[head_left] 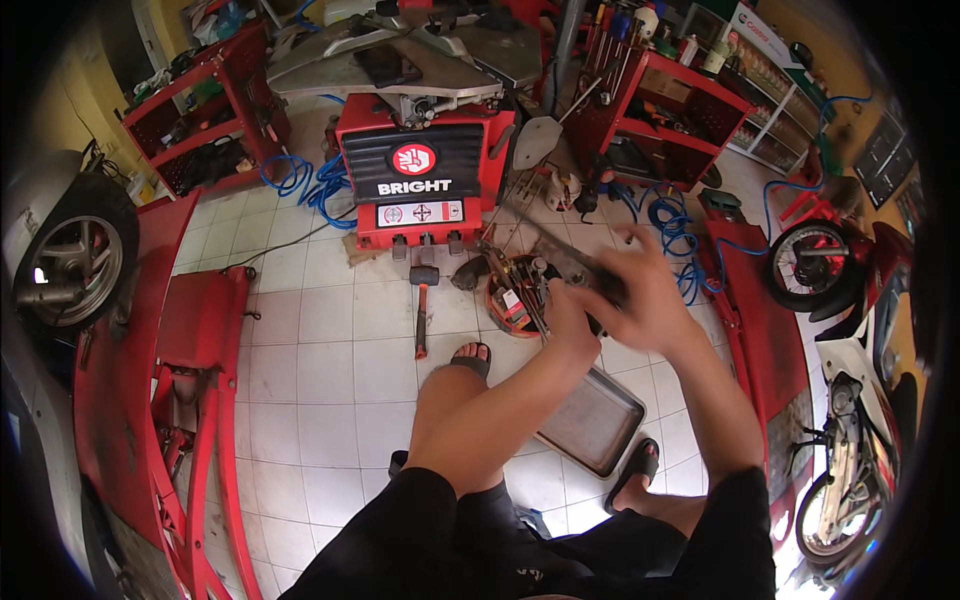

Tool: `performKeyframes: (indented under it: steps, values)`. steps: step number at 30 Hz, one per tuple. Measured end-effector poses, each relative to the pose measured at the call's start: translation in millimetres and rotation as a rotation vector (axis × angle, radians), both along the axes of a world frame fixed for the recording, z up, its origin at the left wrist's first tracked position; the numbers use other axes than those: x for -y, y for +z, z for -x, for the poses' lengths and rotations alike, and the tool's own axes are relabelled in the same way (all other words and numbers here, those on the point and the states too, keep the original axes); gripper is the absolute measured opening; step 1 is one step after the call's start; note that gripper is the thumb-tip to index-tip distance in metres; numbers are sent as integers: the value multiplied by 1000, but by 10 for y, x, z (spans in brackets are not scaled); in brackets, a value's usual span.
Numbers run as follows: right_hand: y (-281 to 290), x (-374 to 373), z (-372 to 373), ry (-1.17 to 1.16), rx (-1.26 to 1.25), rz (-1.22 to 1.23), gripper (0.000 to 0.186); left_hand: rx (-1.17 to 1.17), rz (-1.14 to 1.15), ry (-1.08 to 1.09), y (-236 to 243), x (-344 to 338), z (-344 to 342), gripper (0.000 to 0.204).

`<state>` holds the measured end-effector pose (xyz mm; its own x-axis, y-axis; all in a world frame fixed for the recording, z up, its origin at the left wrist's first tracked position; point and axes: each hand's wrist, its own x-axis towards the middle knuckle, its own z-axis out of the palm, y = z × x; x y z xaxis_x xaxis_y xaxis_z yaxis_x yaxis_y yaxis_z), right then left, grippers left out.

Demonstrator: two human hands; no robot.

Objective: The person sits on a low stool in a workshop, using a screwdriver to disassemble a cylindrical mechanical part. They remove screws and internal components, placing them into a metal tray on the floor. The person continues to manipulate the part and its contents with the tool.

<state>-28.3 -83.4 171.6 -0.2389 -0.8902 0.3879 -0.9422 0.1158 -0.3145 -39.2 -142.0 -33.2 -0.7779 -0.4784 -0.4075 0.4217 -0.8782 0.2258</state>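
Both my hands meet over the floor, right of centre, around a dark, long part (568,252) with a thin end reaching up and left. My left hand (572,318) is closed on its lower side. My right hand (648,290) is smeared by motion at its upper right side, so its finger grip is unclear. Partly behind my left hand stands a round reddish container (496,308) full of hand tools. Below my hands lies a shallow metal tray (592,422). A mallet (421,318) with a dark head and orange-black handle lies to the left.
Ahead stands a red and black tyre machine (425,165) with foot pedals. Red motorcycle lifts (200,320) flank me, and a spoked wheel (812,265) is at the right. Blue air hoses (672,235) coil on the tiles. Red tool carts (660,120) stand at the back.
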Motion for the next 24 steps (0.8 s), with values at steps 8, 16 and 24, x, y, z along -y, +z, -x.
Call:
performKeyframes:
  steps: [8,16,24]
  values:
    - [410,2948,631,176,-554,-69,50,114,-142,-313,492,-2,-86,39]
    - [408,3682,658,231,-387,-140,51,-165,-265,-250,397,360,-21,38]
    - [365,3669,627,221,-362,-96,48,-75,-338,-197,729,397,-182,33]
